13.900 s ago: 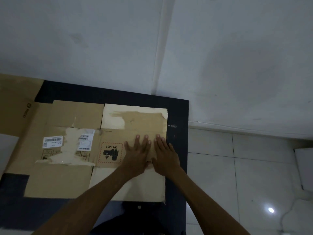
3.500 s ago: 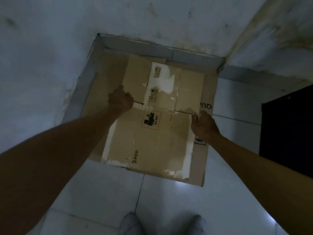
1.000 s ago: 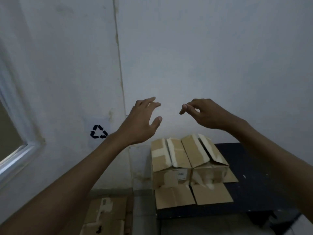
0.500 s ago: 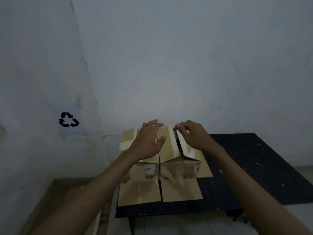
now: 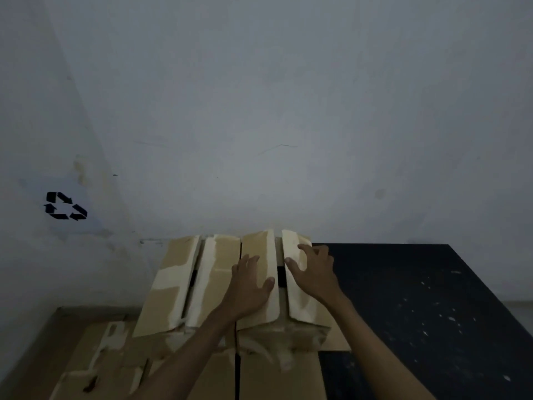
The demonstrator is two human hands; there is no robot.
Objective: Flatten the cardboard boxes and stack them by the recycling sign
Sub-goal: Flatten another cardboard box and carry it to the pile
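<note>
Both hands have come down onto the right box [image 5: 284, 287] on the table [image 5: 427, 298]: left hand [image 5: 249, 287] flat on one top flap, right hand [image 5: 313, 272] spread on the other, fingers apart, gripping nothing. The sign [image 5: 65, 205] is far left, flattened cardboard [image 5: 95, 356] below it.

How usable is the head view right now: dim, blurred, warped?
Head view: dim and bluish, brightest on the wall just above the standing boxes; the recycling sign reads clearly; the left hand and right hand look soft-edged; the black table is nearly featureless apart from pale specks; wide-angle warp bends the left wall.
</note>
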